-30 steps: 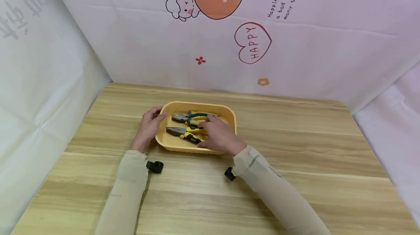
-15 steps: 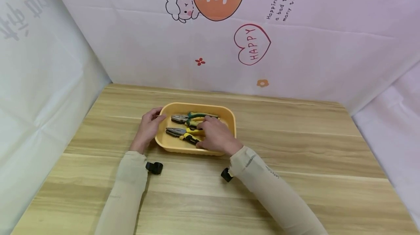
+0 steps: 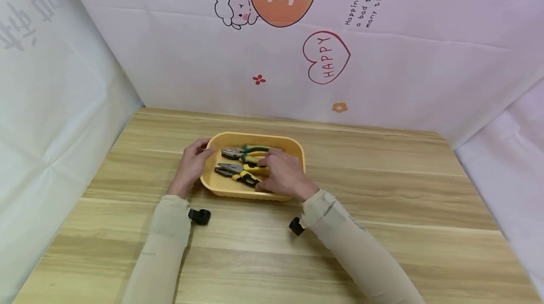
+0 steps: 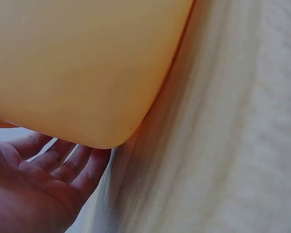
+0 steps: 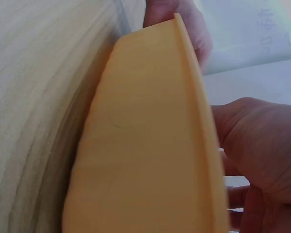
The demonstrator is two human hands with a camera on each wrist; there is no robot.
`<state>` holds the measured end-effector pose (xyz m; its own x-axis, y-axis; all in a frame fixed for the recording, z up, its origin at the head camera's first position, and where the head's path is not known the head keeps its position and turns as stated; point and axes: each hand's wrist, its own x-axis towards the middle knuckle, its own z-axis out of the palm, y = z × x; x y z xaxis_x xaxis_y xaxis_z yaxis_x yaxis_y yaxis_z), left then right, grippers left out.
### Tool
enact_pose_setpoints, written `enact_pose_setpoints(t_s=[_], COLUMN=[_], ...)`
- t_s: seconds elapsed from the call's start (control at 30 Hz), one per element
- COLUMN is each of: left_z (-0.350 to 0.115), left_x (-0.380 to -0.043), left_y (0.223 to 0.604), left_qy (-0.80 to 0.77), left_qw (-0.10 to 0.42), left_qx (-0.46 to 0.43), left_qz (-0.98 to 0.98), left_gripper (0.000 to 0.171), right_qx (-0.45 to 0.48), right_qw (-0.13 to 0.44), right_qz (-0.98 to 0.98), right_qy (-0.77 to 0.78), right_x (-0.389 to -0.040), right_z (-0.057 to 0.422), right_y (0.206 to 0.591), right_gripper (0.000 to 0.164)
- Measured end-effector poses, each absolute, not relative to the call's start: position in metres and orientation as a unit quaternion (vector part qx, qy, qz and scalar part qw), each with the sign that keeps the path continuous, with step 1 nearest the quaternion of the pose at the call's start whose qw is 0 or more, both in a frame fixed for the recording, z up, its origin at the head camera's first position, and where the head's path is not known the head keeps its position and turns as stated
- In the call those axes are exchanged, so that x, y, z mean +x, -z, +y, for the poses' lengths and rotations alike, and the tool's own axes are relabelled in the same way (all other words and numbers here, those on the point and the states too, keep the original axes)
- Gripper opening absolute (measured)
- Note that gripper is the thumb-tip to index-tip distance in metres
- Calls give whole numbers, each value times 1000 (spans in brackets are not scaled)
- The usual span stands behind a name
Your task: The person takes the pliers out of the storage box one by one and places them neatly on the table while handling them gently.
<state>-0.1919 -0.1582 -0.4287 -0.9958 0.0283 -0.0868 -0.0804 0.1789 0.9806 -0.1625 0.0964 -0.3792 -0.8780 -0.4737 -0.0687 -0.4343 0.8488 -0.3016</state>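
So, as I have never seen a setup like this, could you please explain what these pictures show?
There is no machine here: the left grip and right grip are simply a person's bare hands. The wide picture comes from a camera worn on the head, looking forward and down; the two close-ups come from one camera on each wrist, and both mostly show the outside of the yellow tray.

That tray stands on a wood-grain table, with green-and-yellow pliers and yellow-and-black pliers inside. The left grip holds the tray's left end. The right grip curls over the handles of the yellow-and-black pliers, though it hides much of its own hold.
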Motion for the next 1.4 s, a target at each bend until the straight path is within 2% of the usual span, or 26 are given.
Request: enact_pose_setpoints(t_s=[0.8, 1.4], left_z=[-159, -159], left_x=[-191, -189], left_y=[430, 427], left_qy=[-645, -649], left_qw=[47, 47], left_qx=[-19, -14], left_qz=[763, 759], left_gripper=[43, 45], right_qx=[-126, -16], right_qw=[-18, -43], right_qz=[956, 950], right_qy=[264, 309], right_x=[-151, -146], right_z=[149, 198], right_y=[338, 341], right_gripper=[59, 46])
